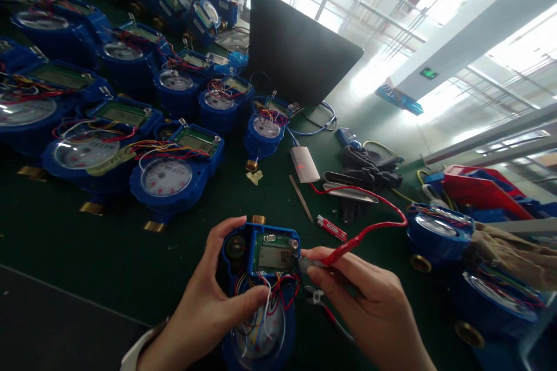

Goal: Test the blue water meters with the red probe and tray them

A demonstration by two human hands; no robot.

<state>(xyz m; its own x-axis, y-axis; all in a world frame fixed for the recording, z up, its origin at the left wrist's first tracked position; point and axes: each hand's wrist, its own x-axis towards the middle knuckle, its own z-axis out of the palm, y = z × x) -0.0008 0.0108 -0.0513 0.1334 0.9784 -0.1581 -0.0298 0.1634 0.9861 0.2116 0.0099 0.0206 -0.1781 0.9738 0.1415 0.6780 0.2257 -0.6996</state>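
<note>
A blue water meter (pixel 288 307) with an exposed circuit board, a small display (pixel 274 257) and loose coloured wires lies in front of me. My left hand (pixel 221 284) grips it from the left, thumb over the wires and fingers along the far edge. At the right side of the display housing, my right hand (pixel 361 290) pinches a greyish probe end (pixel 308 264) of a red cable (pixel 365 232). Whether the probe touches the board I cannot tell. That cable leads to a white box (pixel 304 164) with a red light. Beneath my right hand lies a cutter-like tool (pixel 315 295), partly hidden.
Several blue meters (pixel 172 179) with wires stand in rows at left; more (pixel 439 235) are at right. Behind the white box stands a dark laptop screen (pixel 300 46). A thin stick (pixel 301 198), red lighter-like item (pixel 331 228), tweezers-like metal strips (pixel 351 191) and dark gloves (pixel 369 165) lie mid-table.
</note>
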